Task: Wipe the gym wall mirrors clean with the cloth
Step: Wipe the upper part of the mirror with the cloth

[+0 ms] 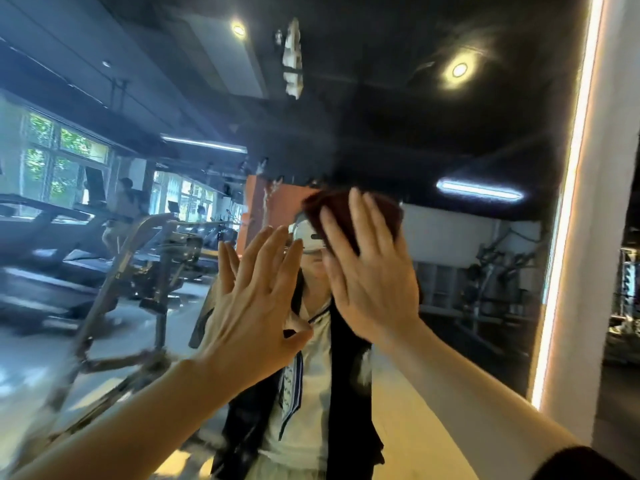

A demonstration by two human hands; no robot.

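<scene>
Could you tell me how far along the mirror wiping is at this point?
In hand: the right hand presses the dark red cloth flat on the mirror; the left hand rests open on the glass. Left: white smears high up and streaks near the cloth. No plainly finished area shows.

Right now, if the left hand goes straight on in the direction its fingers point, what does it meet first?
Probably the mirror. The left hand is open, with fingers pointing up and forward at the glass, and nothing shows between them. Its reflection lies just past the fingertips, so it seems very close, though contact is unclear.
</scene>
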